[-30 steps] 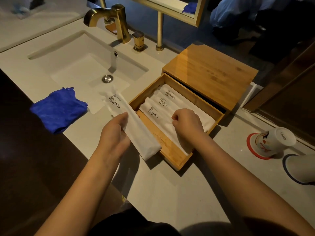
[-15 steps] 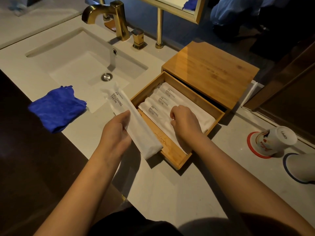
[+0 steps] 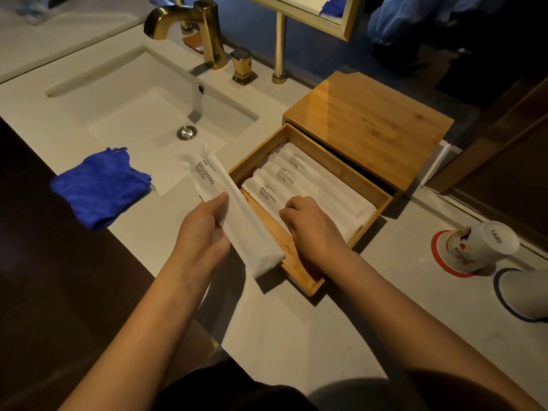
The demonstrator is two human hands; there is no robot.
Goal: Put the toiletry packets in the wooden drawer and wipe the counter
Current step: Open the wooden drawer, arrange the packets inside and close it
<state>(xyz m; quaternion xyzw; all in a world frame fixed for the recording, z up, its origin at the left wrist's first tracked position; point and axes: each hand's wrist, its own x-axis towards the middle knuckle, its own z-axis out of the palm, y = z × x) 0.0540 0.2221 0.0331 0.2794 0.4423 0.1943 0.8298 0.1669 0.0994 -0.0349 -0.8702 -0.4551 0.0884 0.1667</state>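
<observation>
Two bare forearms rise from the bottom of the frame over the pale counter, whose near edge runs diagonally from the lower centre up to the left, with dark floor beyond it. The stretch of counter between the forearms lies bare, as does the strip at lower right up to two cups. At mid-frame the left hand grips a long white packet printed "BRUSHING TEETH", fingers wrapped round its middle; the packet slants from upper left to lower right, its lower end over the near left corner of the wooden drawer. The right hand rests curled, knuckles up, on the packets in the drawer; whether it pinches one I cannot tell. Three such packets lie side by side, labels to the upper left, filling the far part of the drawer, while a strip of bare wood shows along its near left side. The drawer stands pulled out of a bamboo box toward the viewer. Left of centre a crumpled blue cloth sits near the counter edge, well apart from the drawer. On the right a tipped paper cup lies beside a second cup. Farther back are the rectangular sink and a brass faucet; a gold-framed mirror edges the top.
</observation>
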